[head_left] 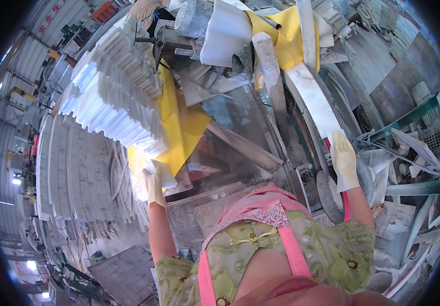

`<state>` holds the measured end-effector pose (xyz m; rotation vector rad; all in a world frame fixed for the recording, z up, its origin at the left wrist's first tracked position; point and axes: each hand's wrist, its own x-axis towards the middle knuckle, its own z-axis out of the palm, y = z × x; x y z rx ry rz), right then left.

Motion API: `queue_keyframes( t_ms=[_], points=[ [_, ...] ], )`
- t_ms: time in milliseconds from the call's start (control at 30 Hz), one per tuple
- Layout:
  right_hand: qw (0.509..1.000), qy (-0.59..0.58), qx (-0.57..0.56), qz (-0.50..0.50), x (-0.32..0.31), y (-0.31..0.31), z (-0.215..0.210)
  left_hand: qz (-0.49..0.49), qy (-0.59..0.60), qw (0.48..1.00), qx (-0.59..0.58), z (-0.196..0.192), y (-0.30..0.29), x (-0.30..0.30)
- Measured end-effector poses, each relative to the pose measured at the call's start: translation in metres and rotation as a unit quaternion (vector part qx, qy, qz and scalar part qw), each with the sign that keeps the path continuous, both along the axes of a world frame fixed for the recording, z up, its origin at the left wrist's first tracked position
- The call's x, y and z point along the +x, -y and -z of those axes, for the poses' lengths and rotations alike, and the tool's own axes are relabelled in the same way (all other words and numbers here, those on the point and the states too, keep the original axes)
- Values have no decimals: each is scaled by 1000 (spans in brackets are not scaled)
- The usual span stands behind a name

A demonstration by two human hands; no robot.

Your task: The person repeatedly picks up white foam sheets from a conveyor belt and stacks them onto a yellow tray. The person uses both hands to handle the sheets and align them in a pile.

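At the left, my left hand [153,183], in a pale glove, is closed on the near end of a white stone strip [167,176]. That strip lies at the foot of a tall stack of white strips [113,102]. A yellow sheet [182,127] lies under and beside the stack. On the right, my gloved right hand [343,160] grips the near end of a veined white marble strip [312,97]. The marble strip rests lengthwise along a narrow machine bed, its far end against a yellow flap [283,43]. My right fingertips are partly hidden on it.
A wooden board [245,145] lies slanted between my arms. A round grey disc [328,194] stands just below my right hand. Long grey slabs [67,168] are stacked at the far left. Green metal bars [408,120] and stone offcuts crowd the right.
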<state>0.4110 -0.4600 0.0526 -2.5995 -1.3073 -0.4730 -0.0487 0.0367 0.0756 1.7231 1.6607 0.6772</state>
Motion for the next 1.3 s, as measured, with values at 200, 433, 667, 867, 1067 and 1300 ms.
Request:
queue_keyframes(
  t_ms=[200, 433, 667, 867, 1067, 1300],
  points=[
    [991, 59, -109, -59, 17, -31, -20, -5, -19, 1000, -2, 0, -1, 1],
    [979, 68, -192, -8, 13, -46, -24, -11, -23, 999, -25, 0, -3, 1],
    [977, 90, -196, 5, 36, -70, -1, -6, 29, 999, -25, -10, 7, 5],
    [975, 113, -190, -1, 34, -65, 1, -2, -16, 1000, -20, -10, 4, 4],
    [973, 105, -203, 12, 31, -59, 6, -14, 19, 999, -34, 2, -5, 0],
    [976, 110, -185, -10, 30, -55, 6, -2, 10, 1000, -26, 4, -3, -3]
  ],
)
